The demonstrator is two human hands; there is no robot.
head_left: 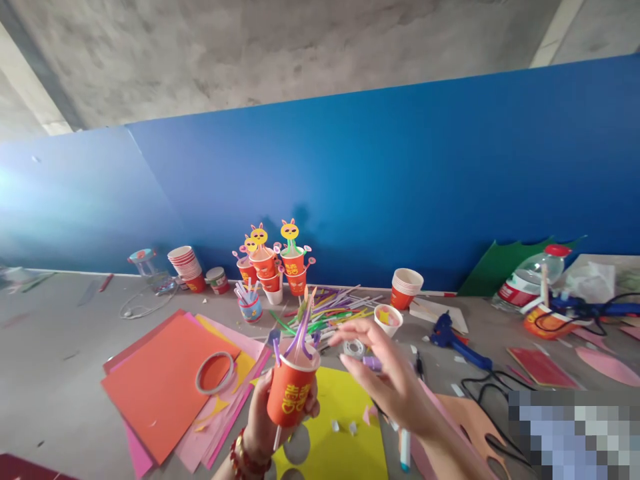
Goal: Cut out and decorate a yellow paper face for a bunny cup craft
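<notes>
My left hand [261, 412] is wrapped round a red paper cup [291, 395] with yellow characters, held upright above the table. Purple bent strips [301, 337] rise out of the cup's mouth to a small pointed top piece, and a white stick [277, 437] pokes out below. To the right of the cup hovers my right hand [387, 377], fingers spread and holding nothing. Beneath both hands lies yellow paper [350, 400] with round holes. Behind the cup, a pile of coloured strips [335, 308] spreads over the table.
Finished-looking cup figures with yellow animal heads [290, 230] stand by the blue panel [380, 167]. Stacked cups [406, 287], a blue glue gun [457, 340] with black cable and a large bottle [533, 277] are to the right. Orange paper [165, 380] with a tape ring [215, 372] lies left.
</notes>
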